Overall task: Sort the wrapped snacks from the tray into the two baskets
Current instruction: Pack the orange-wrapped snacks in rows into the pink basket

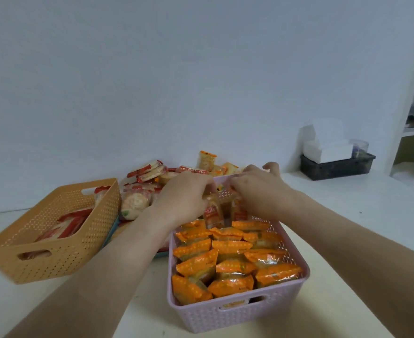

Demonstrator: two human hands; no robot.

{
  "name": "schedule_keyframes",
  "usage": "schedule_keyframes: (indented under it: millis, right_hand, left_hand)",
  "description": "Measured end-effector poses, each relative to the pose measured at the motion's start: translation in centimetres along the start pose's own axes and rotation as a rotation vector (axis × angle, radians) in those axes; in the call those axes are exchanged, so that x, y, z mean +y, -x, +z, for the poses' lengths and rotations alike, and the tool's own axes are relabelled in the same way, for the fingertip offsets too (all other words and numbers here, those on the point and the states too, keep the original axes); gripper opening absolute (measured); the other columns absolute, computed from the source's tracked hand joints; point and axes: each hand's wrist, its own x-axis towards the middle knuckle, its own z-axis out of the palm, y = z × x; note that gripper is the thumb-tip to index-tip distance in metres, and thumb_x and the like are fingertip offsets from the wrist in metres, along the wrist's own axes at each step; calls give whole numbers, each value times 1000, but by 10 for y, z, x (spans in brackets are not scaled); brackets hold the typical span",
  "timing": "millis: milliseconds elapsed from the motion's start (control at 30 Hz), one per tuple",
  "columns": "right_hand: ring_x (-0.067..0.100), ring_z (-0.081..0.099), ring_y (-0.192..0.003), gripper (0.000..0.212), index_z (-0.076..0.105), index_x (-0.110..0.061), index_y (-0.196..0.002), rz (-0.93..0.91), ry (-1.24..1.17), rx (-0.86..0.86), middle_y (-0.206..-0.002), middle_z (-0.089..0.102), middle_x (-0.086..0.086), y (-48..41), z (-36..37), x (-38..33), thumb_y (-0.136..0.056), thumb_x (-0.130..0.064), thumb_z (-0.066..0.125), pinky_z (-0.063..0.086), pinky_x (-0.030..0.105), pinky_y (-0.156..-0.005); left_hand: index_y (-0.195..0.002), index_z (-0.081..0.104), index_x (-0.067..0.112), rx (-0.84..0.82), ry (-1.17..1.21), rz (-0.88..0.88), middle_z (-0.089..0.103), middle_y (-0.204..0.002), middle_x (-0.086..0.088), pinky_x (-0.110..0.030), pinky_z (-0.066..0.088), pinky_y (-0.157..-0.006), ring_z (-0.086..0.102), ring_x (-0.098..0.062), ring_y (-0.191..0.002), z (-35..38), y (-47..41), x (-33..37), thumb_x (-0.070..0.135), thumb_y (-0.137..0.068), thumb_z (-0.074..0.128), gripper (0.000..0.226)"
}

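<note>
Orange-wrapped snack packets stand upright at the far end of the lilac plastic basket, their tops pinched by the left hand and the right hand, both equally near.

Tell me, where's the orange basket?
In the head view, the orange basket sits on the left of the white table, left of the pink basket, with the pile of red-wrapped snacks just beyond its far right corner.

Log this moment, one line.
left hand: grips orange packet; right hand: grips second packet; pink basket: nearly full; red packets: piled behind
</note>
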Motion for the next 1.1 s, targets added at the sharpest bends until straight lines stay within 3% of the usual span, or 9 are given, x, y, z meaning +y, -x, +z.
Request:
schedule_keyframes:
  millis: [200,400,533,600,667,733,833,967,1100]
  right_hand:
    - [20,53,-83,9,61,-16,-78,-18,-46,-92,-77,57,-3,17,-24,1,-83,-18,54,30,41,-81]
    - [17,52,-104,36,58,-32,-112,-64,-69,-268,-106,62,-8,38,-37,-14,-91,-59,44,28,50,-94]
    - [19,52,-111,34,56,-34,-119,-56,-103,-286,-114,60,-7,37,-31,-6,-93,-53,47,30,50,-93]
    - [19,53,-109,30,57,-33,-118,-62,-99,-305,-114,61,-6,36,-27,-5,-93,-47,48,31,52,-94]
    - [19,53,-110,29,55,-32,-121,-88,-105,-326,-117,61,-6,35,-24,-7,-93,-38,47,32,52,-93]
    - [20,53,-112,32,53,-34,-124,-103,-143,-379,-121,60,-6,36,-24,-8,-94,-37,43,31,53,-94]
    - [20,54,-113,36,54,-34,-123,-80,-235,-402,-121,60,-8,38,-34,-3,-93,-49,42,34,55,-98]
    - [21,59,-108,27,65,-25,-113,-3,-353,-103,-116,66,-3,17,-44,13,-96,-33,45,46,46,-97]
    - [18,62,-87,31,64,-20,-117,-104,-83,-176,-100,66,0,-8,-37,4,-90,-10,53,53,30,-75]
  left_hand:
    - [-116,70,23,-107,77,-21,68,-94,7,-23,47,-74,59,-9,-87,-2,-1,1,17,-82,73,35]
    - [-114,65,34,-161,110,59,66,-113,9,-33,48,-91,59,-10,-107,-7,17,14,25,-88,65,27]
    - [-125,59,36,-189,144,130,64,-120,15,-28,47,-94,57,-3,-114,-9,32,20,29,-90,64,36]
    - [-104,65,35,-270,121,154,67,-102,17,-25,46,-81,59,-3,-97,-8,38,19,32,-93,60,12]
    - [-77,55,34,-340,102,176,58,-75,14,-29,43,-68,53,-3,-72,-5,41,19,35,-99,48,23]
    - [-81,55,29,-392,130,181,53,-69,11,-39,48,-71,50,-4,-67,-2,43,18,36,-102,40,27]
    - [-109,65,30,-340,201,148,65,-87,10,-38,52,-78,59,-7,-80,-7,43,16,32,-100,44,23]
    - [-119,67,34,-61,244,63,61,-104,24,-4,39,-71,54,11,-88,-22,34,3,20,-96,54,30]
    - [-125,63,36,-237,51,46,62,-125,16,-18,46,-86,57,-3,-110,-22,25,-10,22,-95,57,33]
